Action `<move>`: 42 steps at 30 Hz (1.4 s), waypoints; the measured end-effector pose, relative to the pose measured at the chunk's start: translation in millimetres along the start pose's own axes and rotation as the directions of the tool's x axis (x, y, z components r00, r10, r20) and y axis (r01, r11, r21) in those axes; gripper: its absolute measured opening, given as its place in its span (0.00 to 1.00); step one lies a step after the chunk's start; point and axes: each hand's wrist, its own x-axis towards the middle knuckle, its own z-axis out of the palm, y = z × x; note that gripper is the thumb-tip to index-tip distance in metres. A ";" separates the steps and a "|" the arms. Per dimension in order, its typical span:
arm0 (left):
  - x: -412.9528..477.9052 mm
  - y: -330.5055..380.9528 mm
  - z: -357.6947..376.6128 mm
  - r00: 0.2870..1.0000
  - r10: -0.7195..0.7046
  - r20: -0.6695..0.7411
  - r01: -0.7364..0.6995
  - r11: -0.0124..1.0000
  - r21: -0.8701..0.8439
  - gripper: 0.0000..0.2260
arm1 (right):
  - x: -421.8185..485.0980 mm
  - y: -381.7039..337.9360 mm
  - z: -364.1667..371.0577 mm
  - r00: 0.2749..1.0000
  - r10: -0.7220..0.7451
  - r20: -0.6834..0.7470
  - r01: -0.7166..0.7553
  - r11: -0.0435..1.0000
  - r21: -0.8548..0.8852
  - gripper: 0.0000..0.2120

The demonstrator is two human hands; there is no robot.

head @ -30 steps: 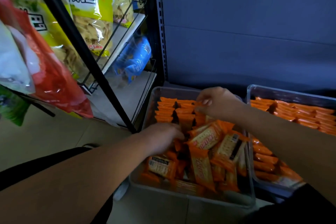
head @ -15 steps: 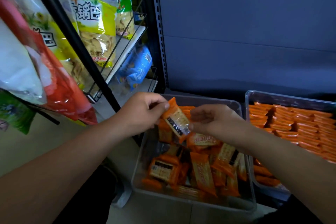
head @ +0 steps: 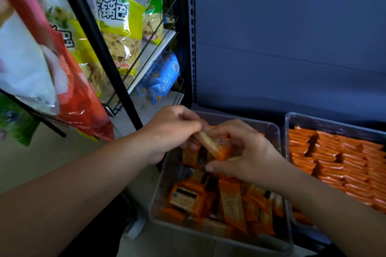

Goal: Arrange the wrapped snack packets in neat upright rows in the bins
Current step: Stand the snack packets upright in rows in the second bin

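An orange wrapped snack packet (head: 217,146) is held above the left clear plastic bin (head: 275,131), tilted down to the right. My left hand (head: 171,129) pinches its upper left end. My right hand (head: 244,152) curls round its lower right end. Below them, several loose orange packets (head: 231,202) lie jumbled in the near half of that bin. The rows at its far end are hidden behind my hands. The right bin (head: 296,119) holds several orange packets (head: 338,156) standing in tidy rows.
A black wire rack (head: 133,73) stands to the left with big yellow snack bags (head: 117,27) and a blue bag (head: 163,77). A red and white bag (head: 52,73) hangs close at the left. A dark blue shelf back panel (head: 292,37) rises behind the bins.
My left hand lifted a packet out of the loose pile and my right hand came back from the far rows. Both hands now hold the packet together over the bin.
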 end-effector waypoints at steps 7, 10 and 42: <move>2.1 0.7 -11.1 0.985 0.090 0.145 -0.082 0.995 -0.058 0.09 | 3.3 -12.0 -18.9 0.915 0.371 0.159 -0.396 0.747 0.534 0.21; 4.8 2.3 -11.1 0.981 0.093 0.170 -0.082 0.994 -0.070 0.11 | 3.6 -8.1 -21.3 0.897 0.412 0.163 -0.433 0.737 0.519 0.14; 46.7 -94.8 10.2 0.825 0.343 0.450 -0.523 0.159 0.837 0.08 | -4.4 49.4 -12.0 0.957 0.213 0.194 0.002 0.668 -0.744 0.30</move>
